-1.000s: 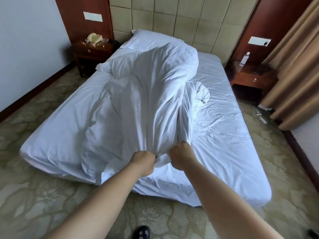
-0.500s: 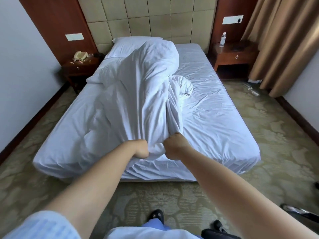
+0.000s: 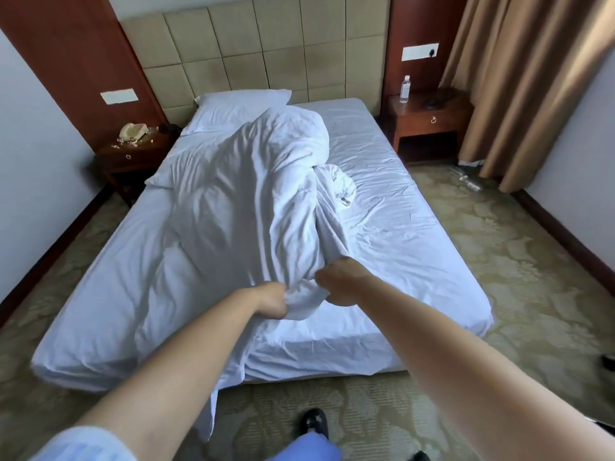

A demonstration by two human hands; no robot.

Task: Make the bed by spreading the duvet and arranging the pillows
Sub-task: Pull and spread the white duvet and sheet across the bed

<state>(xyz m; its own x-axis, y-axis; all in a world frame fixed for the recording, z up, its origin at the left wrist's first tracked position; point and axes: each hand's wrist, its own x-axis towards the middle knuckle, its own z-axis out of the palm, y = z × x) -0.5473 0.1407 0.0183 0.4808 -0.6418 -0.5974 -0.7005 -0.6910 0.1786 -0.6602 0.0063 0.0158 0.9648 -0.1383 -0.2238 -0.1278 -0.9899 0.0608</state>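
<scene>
The crumpled white cotton duvet [image 3: 233,207] lies bunched along the middle of the white-sheeted bed [image 3: 416,247], from the foot edge up to the flat white pillow [image 3: 233,104] at the padded beige headboard [image 3: 266,54]. The left hand [image 3: 271,299] has its grip clenched on the duvet's near end, and the right hand [image 3: 339,281] grasps the same end just beside it. A clear plastic bottle [image 3: 405,89] stands on the right wooden tabletop [image 3: 429,109].

Duvet [image 3: 233,207] edge now drawn past bed [image 3: 416,247] foot, hanging floorward.
</scene>
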